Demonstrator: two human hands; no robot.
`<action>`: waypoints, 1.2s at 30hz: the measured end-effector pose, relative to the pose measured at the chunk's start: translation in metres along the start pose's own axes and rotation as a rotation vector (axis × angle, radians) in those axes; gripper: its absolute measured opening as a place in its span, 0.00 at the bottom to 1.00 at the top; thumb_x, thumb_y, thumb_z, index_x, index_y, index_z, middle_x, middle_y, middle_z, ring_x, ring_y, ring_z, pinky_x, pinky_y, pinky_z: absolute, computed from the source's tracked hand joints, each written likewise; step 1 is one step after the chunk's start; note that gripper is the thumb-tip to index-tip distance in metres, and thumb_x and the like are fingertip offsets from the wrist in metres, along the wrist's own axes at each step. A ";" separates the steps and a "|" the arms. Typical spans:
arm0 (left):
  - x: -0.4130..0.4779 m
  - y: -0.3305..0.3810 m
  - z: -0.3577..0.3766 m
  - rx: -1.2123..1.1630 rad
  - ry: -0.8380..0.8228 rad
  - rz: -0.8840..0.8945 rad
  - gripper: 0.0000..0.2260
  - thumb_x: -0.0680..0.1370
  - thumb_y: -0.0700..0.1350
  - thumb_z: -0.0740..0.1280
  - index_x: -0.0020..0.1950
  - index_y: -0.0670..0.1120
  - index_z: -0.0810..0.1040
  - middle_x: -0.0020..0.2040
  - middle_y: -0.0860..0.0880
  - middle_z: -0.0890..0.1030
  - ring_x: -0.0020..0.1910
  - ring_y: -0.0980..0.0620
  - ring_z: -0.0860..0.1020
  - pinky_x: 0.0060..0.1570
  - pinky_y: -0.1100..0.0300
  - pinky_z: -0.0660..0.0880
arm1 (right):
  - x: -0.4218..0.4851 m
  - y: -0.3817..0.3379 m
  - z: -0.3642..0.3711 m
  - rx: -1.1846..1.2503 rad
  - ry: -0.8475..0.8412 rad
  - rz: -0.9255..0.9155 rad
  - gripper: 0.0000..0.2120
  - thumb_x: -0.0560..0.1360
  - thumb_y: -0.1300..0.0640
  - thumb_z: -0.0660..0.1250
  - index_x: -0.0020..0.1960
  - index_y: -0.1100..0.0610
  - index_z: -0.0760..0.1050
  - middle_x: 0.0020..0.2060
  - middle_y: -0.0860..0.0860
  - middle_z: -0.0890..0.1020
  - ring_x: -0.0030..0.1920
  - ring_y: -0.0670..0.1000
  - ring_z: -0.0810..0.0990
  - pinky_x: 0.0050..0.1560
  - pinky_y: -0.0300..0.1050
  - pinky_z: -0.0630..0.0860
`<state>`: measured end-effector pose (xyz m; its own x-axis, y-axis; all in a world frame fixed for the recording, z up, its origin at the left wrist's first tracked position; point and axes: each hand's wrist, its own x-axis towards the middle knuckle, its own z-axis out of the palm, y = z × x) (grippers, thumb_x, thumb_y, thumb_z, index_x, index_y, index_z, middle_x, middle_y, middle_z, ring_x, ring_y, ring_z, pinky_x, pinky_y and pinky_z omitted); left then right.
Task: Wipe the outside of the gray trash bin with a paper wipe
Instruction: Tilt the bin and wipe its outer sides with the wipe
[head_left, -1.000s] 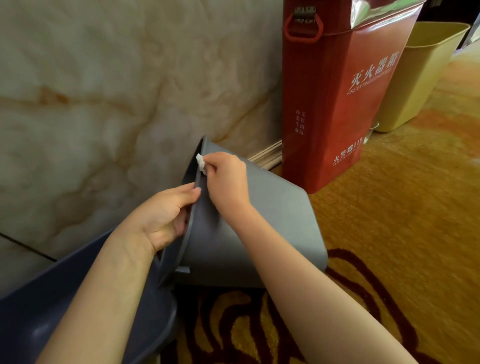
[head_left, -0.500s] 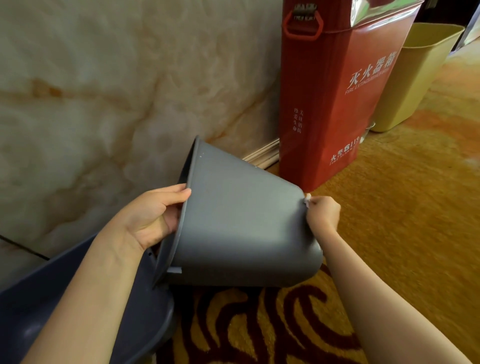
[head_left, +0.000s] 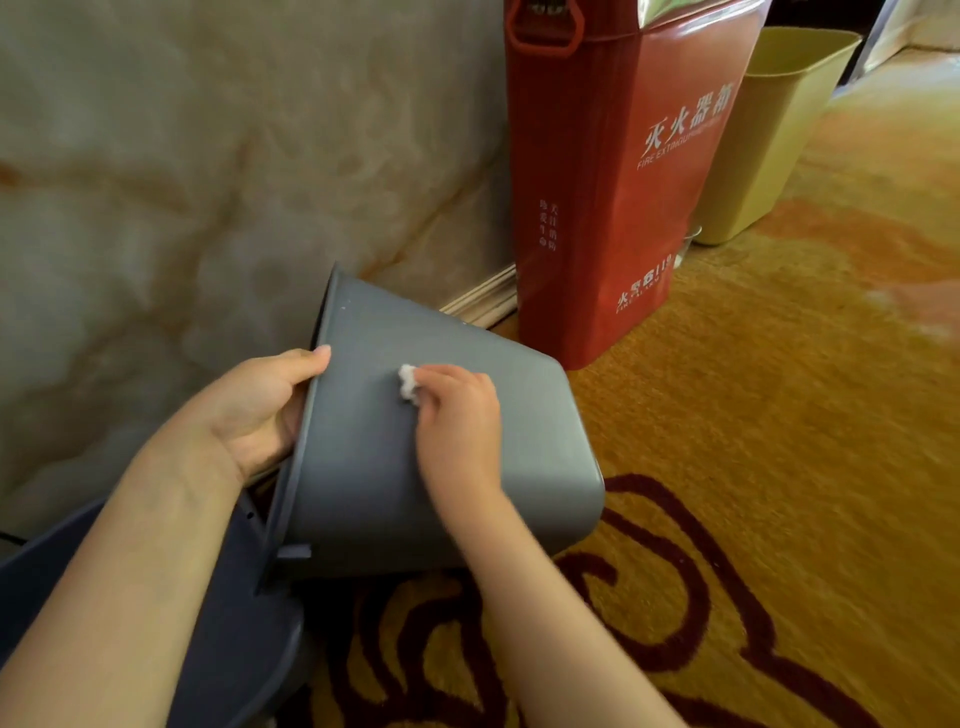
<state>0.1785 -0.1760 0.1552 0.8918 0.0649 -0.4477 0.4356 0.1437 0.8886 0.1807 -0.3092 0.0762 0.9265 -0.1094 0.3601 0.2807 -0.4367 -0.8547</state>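
Wall (head_left: 182, 156): marble-look panel, fills the left and top-left.
Dark tub (head_left: 249, 639): blue-gray container at lower left, partly under the left arm. The bin's rim end sits over it.
Left hand (head_left: 254, 410): grips the bin's rim. Thumb lies on the outer wall, fingers reach into the mouth and are mostly hidden. It acts as the brace.
Gray trash bin (head_left: 363, 467): tipped on its side, mouth to the left, base to the right, above the carpet. Can't tell if the low edge rests on the floor or is carried.
Paper wipe (head_left: 408, 382): small white wad, pressed to the bin's upward-facing side wall, nearer the rim than the base.
Right hand (head_left: 457, 421): fingers curled, pinching the wipe against the wall.
Red fire extinguisher box (head_left: 613, 182): upright against the wall, just past the bin's base, not touching it.
Yellow bin (head_left: 769, 130): upright behind the red box, not involved.
Carpet (head_left: 779, 467): orange with dark red swirls, covers the right and bottom.
Progress: mid-wipe, my read. Only the top-facing side is being worked. A pale speck or two shows near the rim.
Left to do: likely the underside, the far side and the base. The bin needs turning to reach them. Surface gives no clear clean/dirty cue.
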 end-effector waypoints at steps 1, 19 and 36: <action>-0.001 0.001 -0.001 0.013 0.017 0.004 0.11 0.80 0.42 0.55 0.50 0.41 0.75 0.31 0.47 0.85 0.30 0.53 0.83 0.26 0.60 0.79 | 0.009 0.020 -0.007 -0.046 -0.011 0.058 0.09 0.75 0.66 0.63 0.49 0.62 0.82 0.48 0.58 0.84 0.50 0.60 0.77 0.50 0.44 0.65; 0.003 0.006 0.015 0.078 0.043 -0.002 0.12 0.81 0.43 0.54 0.47 0.44 0.77 0.32 0.51 0.85 0.32 0.56 0.83 0.38 0.57 0.73 | -0.106 0.052 -0.023 0.031 0.438 0.155 0.09 0.75 0.64 0.63 0.52 0.62 0.79 0.50 0.53 0.77 0.52 0.46 0.74 0.56 0.26 0.68; 0.004 0.021 0.031 0.142 -0.024 0.111 0.12 0.80 0.35 0.53 0.42 0.41 0.74 0.23 0.51 0.82 0.23 0.57 0.80 0.26 0.64 0.77 | -0.075 0.106 -0.088 0.265 0.601 0.662 0.10 0.77 0.48 0.62 0.53 0.53 0.75 0.50 0.58 0.80 0.50 0.58 0.78 0.49 0.55 0.78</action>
<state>0.1947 -0.2031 0.1755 0.9372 0.0484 -0.3453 0.3459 -0.0045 0.9383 0.1188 -0.4259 -0.0085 0.6536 -0.7395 -0.1614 -0.1422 0.0895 -0.9858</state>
